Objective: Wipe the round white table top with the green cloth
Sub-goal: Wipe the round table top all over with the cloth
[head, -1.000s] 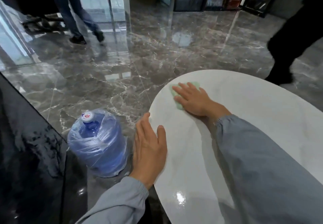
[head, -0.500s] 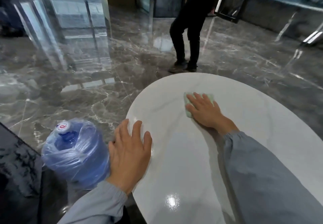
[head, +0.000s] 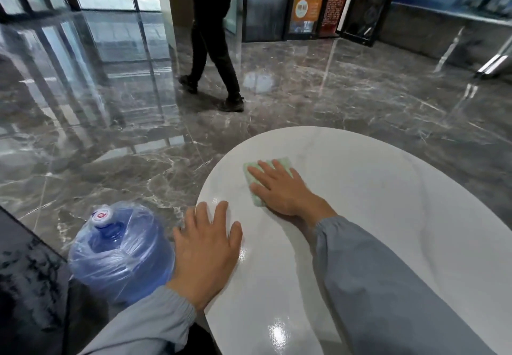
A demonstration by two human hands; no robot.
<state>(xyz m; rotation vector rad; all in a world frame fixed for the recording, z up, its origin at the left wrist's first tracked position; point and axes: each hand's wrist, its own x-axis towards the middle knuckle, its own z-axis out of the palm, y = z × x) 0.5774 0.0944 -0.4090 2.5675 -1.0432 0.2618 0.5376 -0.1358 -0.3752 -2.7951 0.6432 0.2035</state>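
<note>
The round white table top (head: 388,188) fills the lower right of the head view. A small pale green cloth (head: 252,177) lies flat on it near the far left edge. My right hand (head: 279,188) presses down on the cloth with straight, spread fingers and covers most of it. My left hand (head: 207,246) rests flat on the table's left rim, fingers straight, holding nothing. Both arms wear grey-blue sleeves.
A large blue water bottle (head: 122,252) wrapped in clear plastic stands on the floor just left of the table. A person in dark trousers (head: 213,49) walks across the glossy marble floor (head: 360,99) beyond the table. A dark panel (head: 25,285) stands at lower left.
My right hand has slid the cloth along the table's far left part. The left hand stays on the rim. The person in dark trousers has walked across behind the table, and my view has shifted.
</note>
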